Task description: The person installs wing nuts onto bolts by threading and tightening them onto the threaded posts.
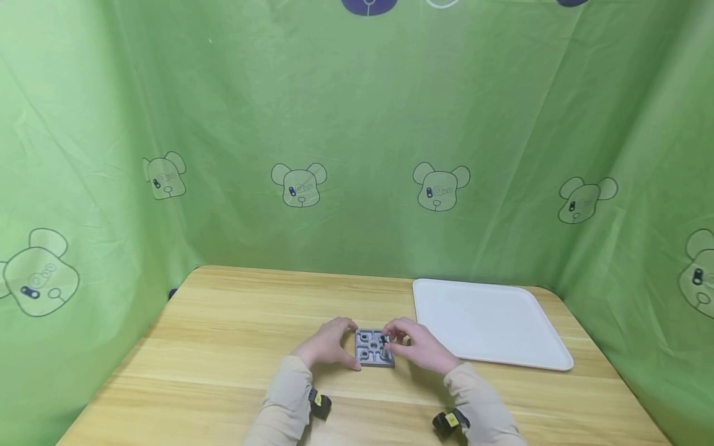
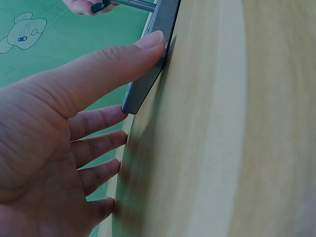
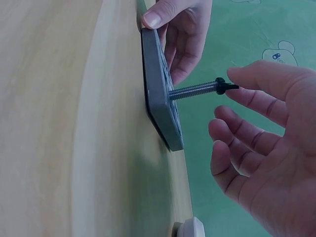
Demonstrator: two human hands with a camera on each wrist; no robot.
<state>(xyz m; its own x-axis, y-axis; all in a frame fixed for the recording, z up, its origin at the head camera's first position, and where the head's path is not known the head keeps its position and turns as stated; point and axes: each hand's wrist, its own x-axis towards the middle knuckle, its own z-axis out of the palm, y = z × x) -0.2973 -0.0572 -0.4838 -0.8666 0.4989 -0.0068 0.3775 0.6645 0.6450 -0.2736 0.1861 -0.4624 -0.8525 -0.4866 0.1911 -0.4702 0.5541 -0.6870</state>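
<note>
A grey square plate [image 1: 375, 364] with moulded recesses and holes lies on the wooden table between the hands. My left hand [image 1: 328, 344] holds its left side, the thumb at the near edge and the forefinger at the far corner; the other fingers are spread beyond it. From the plate's right part stands a threaded bolt [image 3: 195, 91] with a black winged head [image 3: 223, 86]. Thumb and forefinger of my right hand [image 1: 421, 348] pinch that head, while its other fingers curl loosely without holding anything. The bolt's lower end is hidden in the plate.
A white rectangular tray [image 1: 491, 322] lies on the table [image 1: 234, 347] at the right, just beyond the right hand. Green curtains [image 1: 357, 111] with bear-head prints hang behind the table and on both sides.
</note>
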